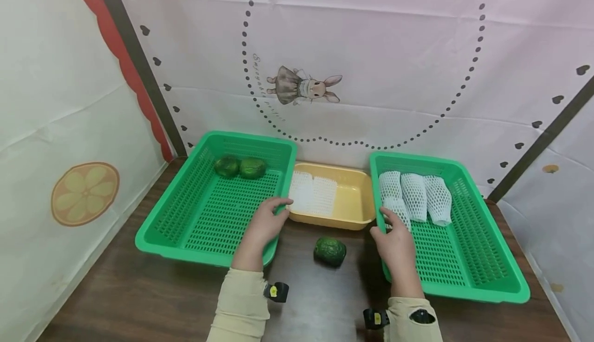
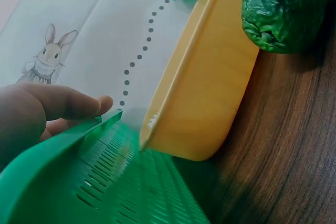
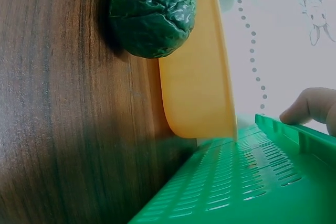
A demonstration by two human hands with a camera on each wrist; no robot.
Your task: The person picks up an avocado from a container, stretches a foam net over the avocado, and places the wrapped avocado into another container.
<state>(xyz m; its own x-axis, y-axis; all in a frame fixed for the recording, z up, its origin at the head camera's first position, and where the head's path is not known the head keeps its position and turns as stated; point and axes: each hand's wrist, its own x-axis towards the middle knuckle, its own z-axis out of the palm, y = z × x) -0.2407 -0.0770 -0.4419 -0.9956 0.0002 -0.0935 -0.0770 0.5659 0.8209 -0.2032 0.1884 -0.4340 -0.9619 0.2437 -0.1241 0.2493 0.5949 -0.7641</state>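
A dark green, wrinkled avocado lies on the table between my hands. My left hand rests over the right rim of the left green basket, which holds two more avocados. My right hand is at the left rim of the right green basket, its fingers loosely bent and holding nothing I can see. Several items in white foam net sleeves lie in that basket. Between the baskets stands a yellow bin with flat white foam nets in its left part.
The baskets and bin stand on a dark wooden table. A white printed cloth hangs right behind them, and more cloth closes off both sides. Black camera straps sit at both wrists.
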